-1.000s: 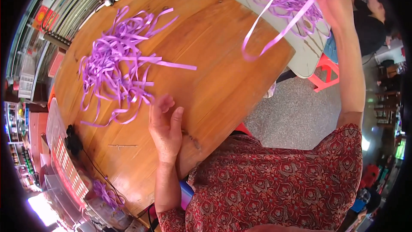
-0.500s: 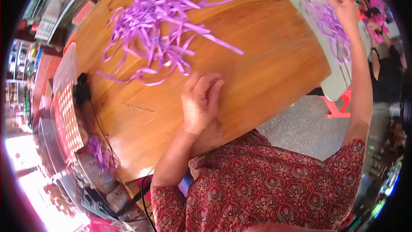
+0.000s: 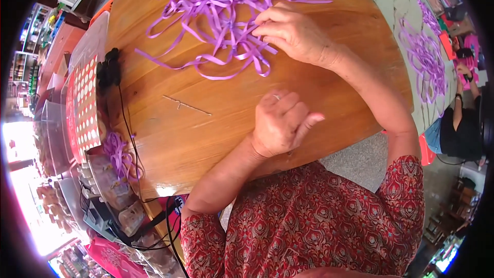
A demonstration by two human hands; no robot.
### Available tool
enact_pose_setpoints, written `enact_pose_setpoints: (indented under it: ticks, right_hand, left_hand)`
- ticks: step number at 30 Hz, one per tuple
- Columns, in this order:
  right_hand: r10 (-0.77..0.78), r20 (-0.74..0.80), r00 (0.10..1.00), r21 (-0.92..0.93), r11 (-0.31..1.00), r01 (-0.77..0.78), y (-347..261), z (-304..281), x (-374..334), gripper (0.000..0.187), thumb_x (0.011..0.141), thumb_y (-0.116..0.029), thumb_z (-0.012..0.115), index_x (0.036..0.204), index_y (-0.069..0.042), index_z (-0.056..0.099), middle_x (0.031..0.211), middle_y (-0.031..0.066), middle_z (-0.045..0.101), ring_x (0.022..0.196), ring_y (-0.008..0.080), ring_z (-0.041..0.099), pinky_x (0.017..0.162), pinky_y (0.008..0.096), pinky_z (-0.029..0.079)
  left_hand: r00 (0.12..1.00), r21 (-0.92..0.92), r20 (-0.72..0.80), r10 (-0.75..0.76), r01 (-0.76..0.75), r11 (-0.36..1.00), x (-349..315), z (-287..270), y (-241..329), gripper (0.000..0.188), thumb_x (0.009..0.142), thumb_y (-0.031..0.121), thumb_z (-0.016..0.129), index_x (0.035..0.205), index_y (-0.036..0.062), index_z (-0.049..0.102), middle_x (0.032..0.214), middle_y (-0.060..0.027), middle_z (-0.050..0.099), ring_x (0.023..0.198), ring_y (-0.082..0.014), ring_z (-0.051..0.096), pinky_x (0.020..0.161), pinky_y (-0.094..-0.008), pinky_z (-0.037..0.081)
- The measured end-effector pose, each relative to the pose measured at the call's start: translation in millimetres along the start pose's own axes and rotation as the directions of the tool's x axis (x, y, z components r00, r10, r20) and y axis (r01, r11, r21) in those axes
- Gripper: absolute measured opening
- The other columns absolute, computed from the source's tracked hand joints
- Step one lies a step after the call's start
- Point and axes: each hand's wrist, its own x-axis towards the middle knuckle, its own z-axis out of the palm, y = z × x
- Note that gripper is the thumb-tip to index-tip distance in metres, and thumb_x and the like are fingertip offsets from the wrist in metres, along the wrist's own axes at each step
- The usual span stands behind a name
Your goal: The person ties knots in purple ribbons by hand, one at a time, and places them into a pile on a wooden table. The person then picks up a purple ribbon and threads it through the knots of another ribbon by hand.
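Observation:
A tangled heap of purple ribbons [image 3: 226, 0] lies on the wooden table, its loose loops trailing toward me. My right hand [image 3: 296, 33] reaches in at the heap's near right side, thumb and fingertips closed together on a purple ribbon. Nearer to me, my left hand [image 3: 282, 124] is curled into a loose fist above the table, with its thumb sticking out to the right and a ring on one finger. Nothing shows in that fist. Left of it, a thin twisted wire piece [image 3: 186, 105] lies on the wood.
The wooden table [image 3: 329, 98] fills the middle. On a pale table to the right lie more purple ribbons [image 3: 424, 62], with a person in black [image 3: 458, 134] beside it. A dotted box [image 3: 86, 104], a black cable and a small purple bundle [image 3: 120, 155] line the left edge.
My right hand has come from the ribbons on the pale table over to the heap on the wooden table. The left hand has turned into a fist, and the view has shifted.

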Motion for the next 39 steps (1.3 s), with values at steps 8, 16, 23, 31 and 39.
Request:
enact_pose_setpoints:
  ticks: [8,16,23,31,39]
  right_hand:
    - [-0.047,0.105,0.993,-0.096,0.994,0.057,-11,14,14,0.017,0.073,-0.012,0.069,0.089,-0.005,0.066,0.104,0.0061,0.058,0.092,0.0241,0.054,0.087,0.0367,0.043]
    - [0.056,0.061,0.997,0.401,0.913,-0.076,-50,-55,17,0.008,0.081,-0.001,0.063,0.089,0.001,0.064,0.094,0.0096,0.063,0.082,0.0187,0.061,0.069,0.0283,0.048]
    - [0.149,0.182,0.972,0.661,0.713,-0.233,-85,-103,16,0.010,0.085,-0.004,0.060,0.092,0.001,0.065,0.077,0.0075,0.060,0.062,0.0120,0.055,0.055,0.0222,0.043]
    - [-0.002,0.097,0.995,0.786,0.613,-0.075,-91,-124,-8,0.016,0.080,-0.010,0.067,0.085,0.005,0.065,0.067,0.0097,0.059,0.053,0.0144,0.052,0.049,0.0273,0.038]
    - [0.496,0.194,0.846,0.595,0.627,-0.503,-36,-122,-67,0.016,0.087,-0.013,0.061,0.092,0.002,0.064,0.072,0.0014,0.056,0.060,0.0052,0.046,0.053,0.0193,0.034]
  left_hand:
    - [0.995,0.007,-0.084,0.051,-0.050,0.999,-3,0,3,0.030,0.070,0.020,0.073,0.060,0.0089,0.047,0.061,-0.0056,0.041,0.055,-0.0239,0.046,0.052,-0.0354,0.039]
    - [0.895,0.124,-0.445,0.033,0.025,0.992,12,-35,-7,0.034,0.077,0.006,0.067,0.108,-0.0034,0.055,0.099,-0.0173,0.055,0.088,-0.0326,0.052,0.077,-0.0411,0.043]
    - [0.888,-0.024,-0.450,-0.095,0.094,0.995,23,-53,-15,0.058,0.081,0.008,0.064,0.132,-0.0038,0.039,0.131,-0.0193,0.044,0.120,-0.0343,0.043,0.100,-0.0426,0.034]
    - [0.986,-0.268,-0.145,-0.088,0.047,0.962,19,-50,-10,0.028,0.077,0.003,0.067,0.104,0.0004,0.062,0.094,-0.0094,0.063,0.086,-0.0213,0.057,0.084,-0.0347,0.043]
    - [0.699,-0.805,-0.192,-0.689,0.290,0.518,28,-58,-8,0.013,0.092,0.010,0.055,0.082,0.0026,0.059,0.075,-0.0036,0.061,0.069,-0.0112,0.056,0.066,-0.0251,0.045]
